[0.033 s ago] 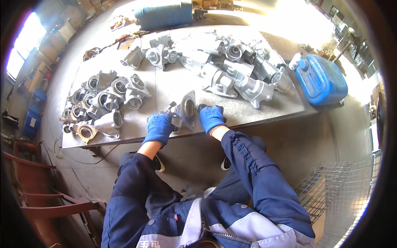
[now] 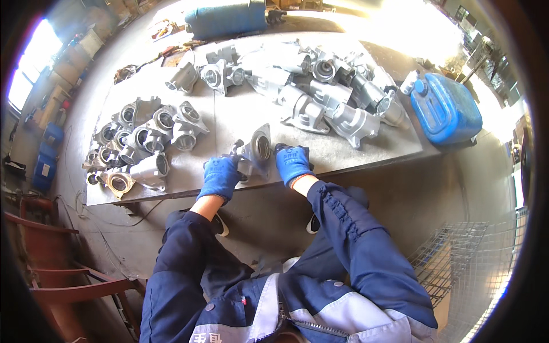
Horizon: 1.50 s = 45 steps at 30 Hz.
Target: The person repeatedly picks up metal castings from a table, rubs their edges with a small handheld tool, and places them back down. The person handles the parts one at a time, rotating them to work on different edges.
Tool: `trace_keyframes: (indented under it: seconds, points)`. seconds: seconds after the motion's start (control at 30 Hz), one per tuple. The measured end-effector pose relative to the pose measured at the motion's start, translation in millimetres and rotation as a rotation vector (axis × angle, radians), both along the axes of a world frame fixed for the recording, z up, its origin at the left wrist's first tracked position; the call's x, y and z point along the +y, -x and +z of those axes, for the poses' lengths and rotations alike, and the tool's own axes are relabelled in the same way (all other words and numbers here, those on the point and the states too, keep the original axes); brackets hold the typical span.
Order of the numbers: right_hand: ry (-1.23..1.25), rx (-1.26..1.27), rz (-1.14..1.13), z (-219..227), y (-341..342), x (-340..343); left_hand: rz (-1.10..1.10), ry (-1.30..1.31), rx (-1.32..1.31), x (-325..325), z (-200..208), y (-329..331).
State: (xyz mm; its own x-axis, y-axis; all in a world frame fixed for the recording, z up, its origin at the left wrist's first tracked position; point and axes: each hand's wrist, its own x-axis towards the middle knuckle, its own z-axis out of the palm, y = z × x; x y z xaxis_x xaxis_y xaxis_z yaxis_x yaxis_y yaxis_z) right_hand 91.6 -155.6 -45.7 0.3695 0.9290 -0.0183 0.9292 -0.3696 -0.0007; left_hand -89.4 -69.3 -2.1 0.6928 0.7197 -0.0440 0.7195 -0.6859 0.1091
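On the bare front part of the metal table [image 2: 320,163], a grey cast-metal housing [image 2: 258,150] stands between my hands, its round bore and flange towards the right. My left hand [image 2: 219,176], in a blue glove with dark fingertips, is closed round the housing's left end. To the right of the flange, my right hand [image 2: 293,164] in a matching glove has its fingers curled in. Whatever lies within those right fingers is hidden, and I cannot tell whether they touch the flange.
Several smaller castings [image 2: 140,137] crowd the table's left side. A heap of larger housings [image 2: 343,120] covers its back and right. A blue jerrycan [image 2: 446,108] stands at the right edge; a blue drum [image 2: 226,20] lies beyond. Wire mesh [image 2: 457,257] is at lower right.
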Motion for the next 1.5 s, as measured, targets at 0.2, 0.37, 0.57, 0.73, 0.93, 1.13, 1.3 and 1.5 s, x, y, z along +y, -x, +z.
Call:
trace_keyframes:
  seconds: [0.2, 0.37, 0.57, 0.73, 0.93, 1.13, 1.3, 1.5]
  points:
    - [0.051, 0.068, -0.056, 7.5, 33.9, -14.6, 0.062, 0.008, 0.022, -2.5, 3.2, -3.7]
    - [0.210, 0.207, 0.186, 63.6, 23.5, 0.9, 0.028, -0.015, 0.096, 4.6, -4.6, -5.0]
    - [0.323, 0.073, 0.462, 130.5, -26.5, 58.6, -0.119, 0.018, 0.079, 8.4, 17.6, -0.7]
    - [0.079, -0.117, 0.377, 53.2, -59.7, 60.8, -0.150, -0.003, -0.014, 8.8, 13.7, 3.0]
    - [-0.009, -0.147, 0.128, -5.3, -22.1, 25.2, -0.109, 0.024, 0.006, 6.9, 8.3, 4.0]
    - [0.050, 0.357, 0.196, 19.5, 23.0, -40.0, -0.023, 0.034, -0.004, 13.4, 5.9, 8.9]
    - [-0.092, 0.653, 0.001, 6.8, 32.4, -94.5, 0.027, -0.021, 0.080, 37.6, 6.1, 38.6]
    - [0.179, 1.150, -0.213, -13.5, -17.0, -140.6, 0.161, -0.168, 0.011, 76.1, -7.3, 111.8]
